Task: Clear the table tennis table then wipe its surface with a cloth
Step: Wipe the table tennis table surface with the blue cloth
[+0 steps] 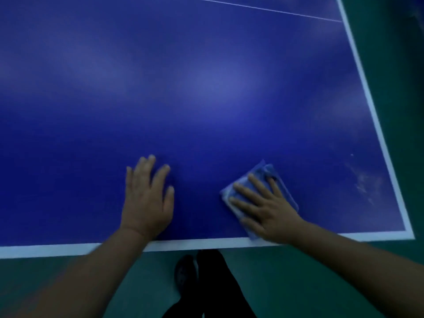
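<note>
Right hand (266, 207) presses cloth (259, 177) on unmarked table (206, 88).

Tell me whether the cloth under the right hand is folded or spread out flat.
Folded. The cloth shows stacked layered edges at its far corner and forms a compact pad under the flat right hand.
</note>
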`<state>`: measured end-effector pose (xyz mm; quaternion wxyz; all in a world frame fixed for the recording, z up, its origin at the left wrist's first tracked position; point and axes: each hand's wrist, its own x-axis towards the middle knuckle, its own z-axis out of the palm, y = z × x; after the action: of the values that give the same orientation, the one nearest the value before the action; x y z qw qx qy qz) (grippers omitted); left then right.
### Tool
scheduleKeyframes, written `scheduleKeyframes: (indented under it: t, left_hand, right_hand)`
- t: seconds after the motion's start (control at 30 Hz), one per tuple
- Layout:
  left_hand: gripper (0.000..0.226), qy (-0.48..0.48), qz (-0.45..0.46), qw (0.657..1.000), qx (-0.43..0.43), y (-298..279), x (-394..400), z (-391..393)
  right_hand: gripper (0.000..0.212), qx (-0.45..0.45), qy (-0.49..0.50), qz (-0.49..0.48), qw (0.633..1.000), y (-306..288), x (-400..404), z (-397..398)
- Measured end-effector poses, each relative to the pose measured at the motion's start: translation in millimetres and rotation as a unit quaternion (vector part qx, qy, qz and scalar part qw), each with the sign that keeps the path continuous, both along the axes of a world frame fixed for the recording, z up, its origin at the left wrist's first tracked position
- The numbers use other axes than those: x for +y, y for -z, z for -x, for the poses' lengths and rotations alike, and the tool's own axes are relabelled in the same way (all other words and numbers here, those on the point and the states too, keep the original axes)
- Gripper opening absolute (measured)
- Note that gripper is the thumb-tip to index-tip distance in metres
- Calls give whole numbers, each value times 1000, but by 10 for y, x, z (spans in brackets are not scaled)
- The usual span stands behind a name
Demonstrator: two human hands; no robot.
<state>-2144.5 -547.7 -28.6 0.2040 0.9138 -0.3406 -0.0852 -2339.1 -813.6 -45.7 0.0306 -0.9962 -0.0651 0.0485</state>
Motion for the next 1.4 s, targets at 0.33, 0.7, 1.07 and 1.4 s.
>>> scheduleKeyframes:
  t: [0.33, 0.7, 1.07, 1.4]
  left_hand:
    - [71, 138, -57, 989, -5, 92, 47, 537]
    - [63, 122, -70, 990, -25, 97, 17, 579]
    - [63, 68, -32, 997, -5, -152, -1144, 1492]
    - [63, 33, -74, 997, 6, 51, -1962, 1999]
  right_hand:
    - [58, 11, 324, -22, 946, 40, 493, 56]
    - [64, 55, 478, -32, 876, -54, -471, 349]
    - [60, 10, 363, -55, 930, 6, -257, 576]
    - [59, 43, 575, -50, 816, 1, -1834, 1798]
